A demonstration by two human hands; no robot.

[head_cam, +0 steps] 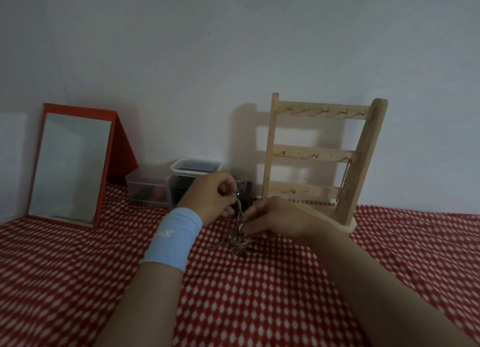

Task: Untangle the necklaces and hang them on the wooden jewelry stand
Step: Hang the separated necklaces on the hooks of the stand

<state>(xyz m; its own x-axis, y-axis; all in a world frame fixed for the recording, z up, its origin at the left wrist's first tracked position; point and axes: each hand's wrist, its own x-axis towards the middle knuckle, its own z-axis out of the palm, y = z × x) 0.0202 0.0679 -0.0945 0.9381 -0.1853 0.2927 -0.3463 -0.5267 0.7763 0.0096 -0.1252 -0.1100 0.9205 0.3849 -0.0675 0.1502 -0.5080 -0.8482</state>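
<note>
A tangled clump of thin necklace chains (240, 244) lies on the red-and-white patterned cloth, with strands rising from it. My left hand (211, 194), with a light blue wristband, pinches a strand at the top. My right hand (272, 218) pinches the chains lower down, just above the clump. Behind the hands stands the wooden jewelry stand (319, 154) with three hooked bars. One chain (344, 180) hangs from the right end of its middle bar.
A red-framed standing mirror (71, 165) leans at the left by the wall. Clear plastic boxes (166, 183) with dark contents sit between mirror and stand, right behind my left hand. The cloth (259, 294) covers the whole surface toward me.
</note>
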